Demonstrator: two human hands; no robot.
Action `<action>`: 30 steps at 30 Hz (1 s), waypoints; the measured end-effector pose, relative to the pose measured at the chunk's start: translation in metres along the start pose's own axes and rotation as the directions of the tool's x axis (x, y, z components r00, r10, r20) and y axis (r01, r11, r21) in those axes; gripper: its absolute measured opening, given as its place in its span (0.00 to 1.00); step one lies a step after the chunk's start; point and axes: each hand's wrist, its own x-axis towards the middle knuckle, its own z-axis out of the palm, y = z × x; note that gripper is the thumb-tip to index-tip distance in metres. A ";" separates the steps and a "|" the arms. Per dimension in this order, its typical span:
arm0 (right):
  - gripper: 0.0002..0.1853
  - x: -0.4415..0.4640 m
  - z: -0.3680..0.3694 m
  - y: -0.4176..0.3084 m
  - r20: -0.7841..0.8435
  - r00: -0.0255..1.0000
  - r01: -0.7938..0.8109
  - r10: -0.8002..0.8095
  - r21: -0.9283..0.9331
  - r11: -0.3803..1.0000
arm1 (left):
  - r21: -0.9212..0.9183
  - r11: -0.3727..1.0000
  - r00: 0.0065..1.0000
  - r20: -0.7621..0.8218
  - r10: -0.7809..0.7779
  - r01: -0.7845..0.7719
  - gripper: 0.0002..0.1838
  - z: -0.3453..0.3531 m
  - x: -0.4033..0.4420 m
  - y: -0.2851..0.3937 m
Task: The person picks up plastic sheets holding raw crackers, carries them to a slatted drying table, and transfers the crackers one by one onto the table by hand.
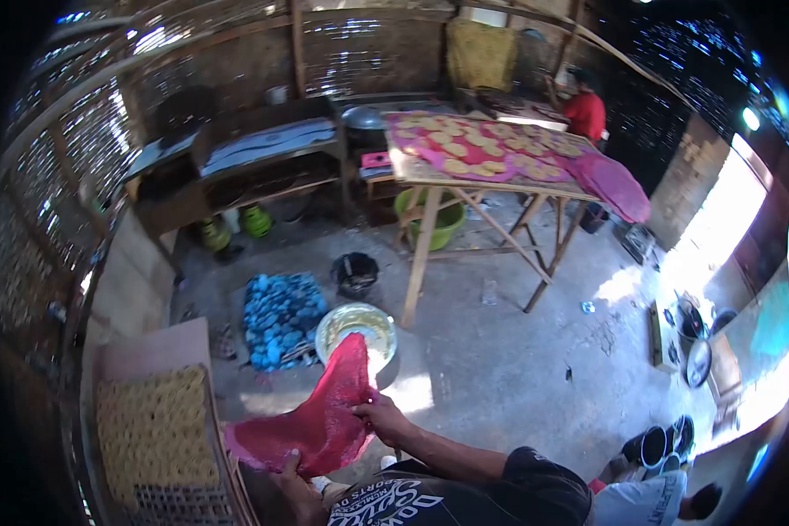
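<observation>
A red-pink cloth (311, 430) hangs between my two hands at the lower middle. My right hand (381, 417) is closed on its right edge, and my left hand (296, 484) grips its lower edge near my body. The cloth's upper corner overlaps the front of a pale round basin (333, 326) on the floor. Left of my hands, many round yellowish pieces (153, 430) lie in rows on a rack.
A wooden trestle table (430, 182) bears pink cloths with flat round pieces. A person in red (585, 114) is behind it; another person (644, 500) is at lower right. A blue patterned cloth (280, 316) and a black container (356, 273) are on the floor.
</observation>
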 end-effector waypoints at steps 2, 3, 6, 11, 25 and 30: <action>0.19 -0.006 0.000 -0.002 -0.155 0.983 0.104 -0.097 0.037 0.994 | 0.102 0.988 0.989 0.073 -0.127 0.119 0.30 0.021 0.011 0.017; 0.18 -0.021 -0.071 -0.032 -0.232 0.961 0.165 -0.151 0.041 0.985 | 0.067 0.968 0.963 0.110 -0.248 0.241 0.27 0.080 -0.020 -0.027; 0.17 -0.035 -0.118 -0.051 -0.432 0.849 0.382 -0.305 0.102 0.919 | 0.103 0.757 0.732 0.197 -0.652 0.646 0.15 0.103 0.009 -0.084; 0.17 -0.083 -0.173 -0.096 -0.740 0.586 0.601 -0.331 0.122 0.790 | 0.557 0.565 0.497 0.288 -0.819 0.608 0.14 0.170 0.015 -0.129; 0.12 -0.124 -0.421 -0.399 -0.746 0.071 0.792 -0.662 -0.361 0.492 | 0.784 0.540 0.177 0.510 -0.842 0.307 0.19 0.446 0.058 -0.234; 0.10 -0.134 -0.521 -0.590 -0.668 -0.081 0.802 -0.740 -0.485 0.350 | 0.767 0.614 0.148 0.595 -0.790 0.189 0.19 0.538 0.057 -0.239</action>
